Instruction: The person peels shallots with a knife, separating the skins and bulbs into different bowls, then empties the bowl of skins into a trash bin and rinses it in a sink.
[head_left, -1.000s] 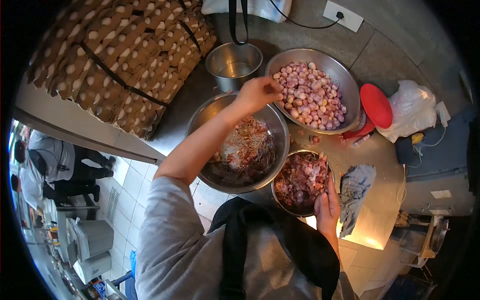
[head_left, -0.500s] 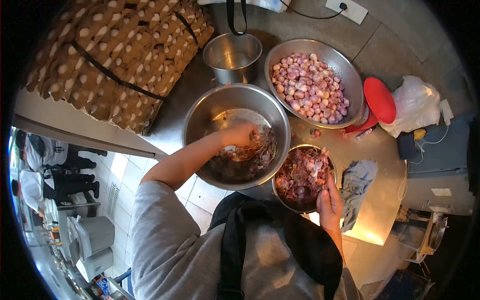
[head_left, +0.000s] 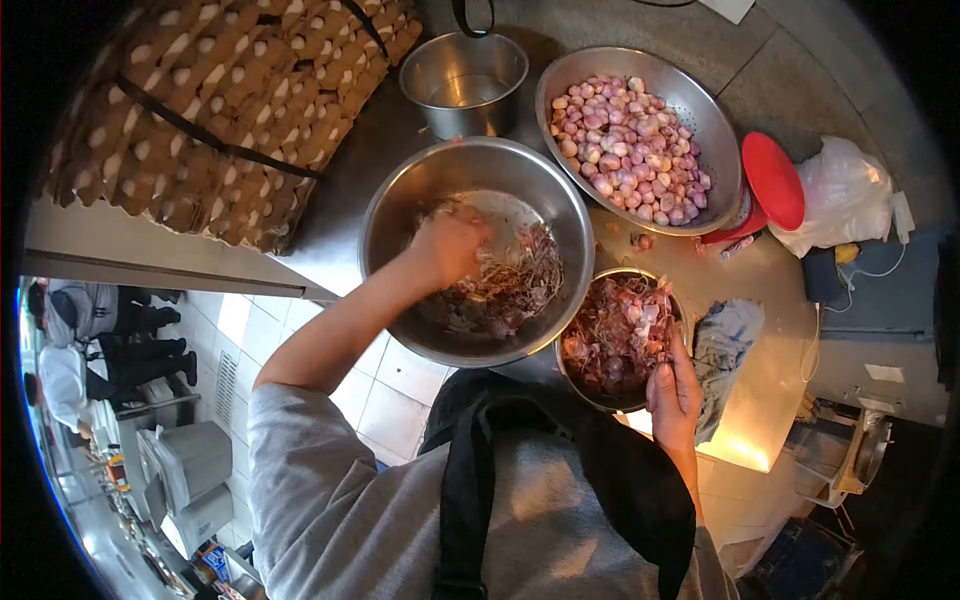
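Observation:
My left hand [head_left: 452,245] is inside the large metal bowl [head_left: 385,210], low against its left side, with curled fingers. Motion blur hides whatever it holds. Dry skins and root strands [head_left: 520,280] lie in that bowl, right of my left hand. My right hand [head_left: 677,392] grips the right rim of a smaller metal bowl [head_left: 610,405], thumb on the near side. Reddish-purple skins [head_left: 618,335] fill this smaller bowl. Beyond both bowls, a wide metal colander [head_left: 722,130] holds many peeled shallots [head_left: 635,150].
An empty metal pot [head_left: 465,90] stands behind the large bowl. Strapped egg trays [head_left: 220,110] are stacked at the left. To the right are a red lid [head_left: 773,182], a plastic bag [head_left: 835,195] and a grey cloth [head_left: 728,350]. People [head_left: 75,375] stand far left.
My left hand has moved left inside the large bowl, away from the heap of skins. My right hand keeps its hold on the smaller bowl. The camera view has shifted slightly.

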